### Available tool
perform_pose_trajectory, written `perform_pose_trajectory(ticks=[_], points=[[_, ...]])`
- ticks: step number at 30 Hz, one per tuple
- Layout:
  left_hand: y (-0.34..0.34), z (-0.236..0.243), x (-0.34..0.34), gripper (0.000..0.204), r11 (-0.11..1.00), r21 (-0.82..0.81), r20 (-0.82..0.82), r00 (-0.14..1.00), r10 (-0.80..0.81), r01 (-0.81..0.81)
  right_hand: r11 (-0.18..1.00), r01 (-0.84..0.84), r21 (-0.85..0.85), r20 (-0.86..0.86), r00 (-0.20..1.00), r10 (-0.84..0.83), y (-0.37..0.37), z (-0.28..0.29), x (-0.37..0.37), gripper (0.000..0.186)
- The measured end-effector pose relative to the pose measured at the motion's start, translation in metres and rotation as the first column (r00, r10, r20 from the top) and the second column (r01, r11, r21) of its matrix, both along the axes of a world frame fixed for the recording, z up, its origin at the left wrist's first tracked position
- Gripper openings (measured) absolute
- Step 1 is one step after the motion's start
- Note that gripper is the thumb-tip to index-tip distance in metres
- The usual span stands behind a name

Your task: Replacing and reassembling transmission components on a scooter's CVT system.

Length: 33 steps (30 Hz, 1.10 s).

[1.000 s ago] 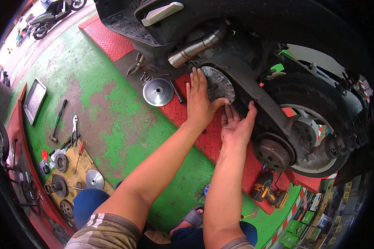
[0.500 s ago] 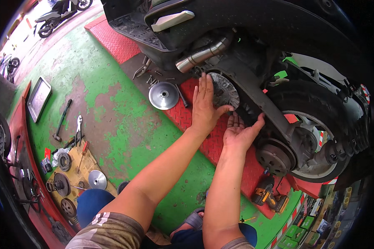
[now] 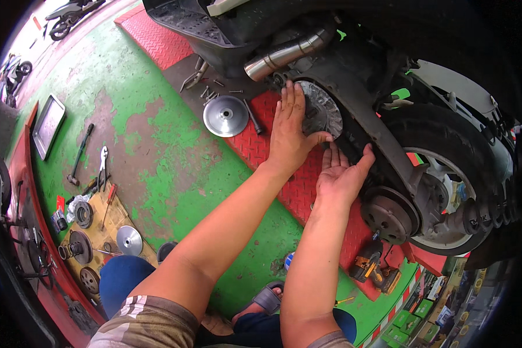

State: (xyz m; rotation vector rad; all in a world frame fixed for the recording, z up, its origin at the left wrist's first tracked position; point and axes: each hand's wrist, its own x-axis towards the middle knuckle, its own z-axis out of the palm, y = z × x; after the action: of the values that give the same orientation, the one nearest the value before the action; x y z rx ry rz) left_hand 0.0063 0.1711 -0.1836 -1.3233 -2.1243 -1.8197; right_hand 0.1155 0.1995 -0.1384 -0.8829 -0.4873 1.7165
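Note:
My left hand (image 3: 290,127) rests against the left and lower rim of a silver finned pulley (image 3: 325,107) on the scooter's engine case (image 3: 359,98), fingers stretched out. My right hand (image 3: 339,174) is palm up below it, fingertips at the pulley's lower edge and the dark drive belt (image 3: 354,148). Beside my right hand is the rear clutch drum (image 3: 385,214), and a yellow-black power tool (image 3: 368,261) stands below that. A loose silver disc (image 3: 220,116), a long dark bolt (image 3: 255,119) and several small bolts (image 3: 209,93) lie left of my left hand.
The scooter's rear tyre (image 3: 452,127) and steel pipe (image 3: 278,58) border the work. It stands on a red ramp (image 3: 261,151). On the green floor are a metal tray (image 3: 47,127), pliers (image 3: 103,162), and cardboard (image 3: 122,220) with parts. A red panel (image 3: 29,243) is far left; motorcycles stand beyond.
The view has shifted slightly, so the scooter and both my hands appear a little higher and further right. My hands have hardly moved relative to the pulley.

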Motion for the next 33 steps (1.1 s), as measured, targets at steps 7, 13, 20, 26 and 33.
perform_pose_trajectory(ticks=[7,13,20,26,33], points=[[0.001,-0.003,0.000,0.127,1.000,-0.010,-0.019,1.000,0.009,-0.009,0.999,0.047,-0.024,-0.002,0.999,-0.047,-0.001,0.004,-0.004,0.085],[-0.003,0.001,0.002,0.126,0.998,-0.059,-0.039,0.999,0.020,-0.023,0.998,-0.042,-0.037,-0.001,0.999,0.042,0.000,0.001,0.000,0.075],[-0.001,0.000,0.004,0.123,0.984,-0.114,-0.134,0.984,0.121,-0.136,0.994,-0.054,-0.098,0.089,0.994,0.063,-0.004,0.003,0.010,0.100],[-0.003,0.003,0.002,0.124,0.981,-0.098,-0.116,0.981,0.155,-0.167,0.962,-0.252,-0.109,0.345,0.898,0.274,-0.011,-0.012,0.033,0.078],[-0.015,0.009,0.000,0.116,0.980,-0.144,-0.170,0.979,0.112,-0.137,0.767,-0.554,0.323,0.946,0.172,-0.275,-0.032,-0.142,0.030,0.038]])
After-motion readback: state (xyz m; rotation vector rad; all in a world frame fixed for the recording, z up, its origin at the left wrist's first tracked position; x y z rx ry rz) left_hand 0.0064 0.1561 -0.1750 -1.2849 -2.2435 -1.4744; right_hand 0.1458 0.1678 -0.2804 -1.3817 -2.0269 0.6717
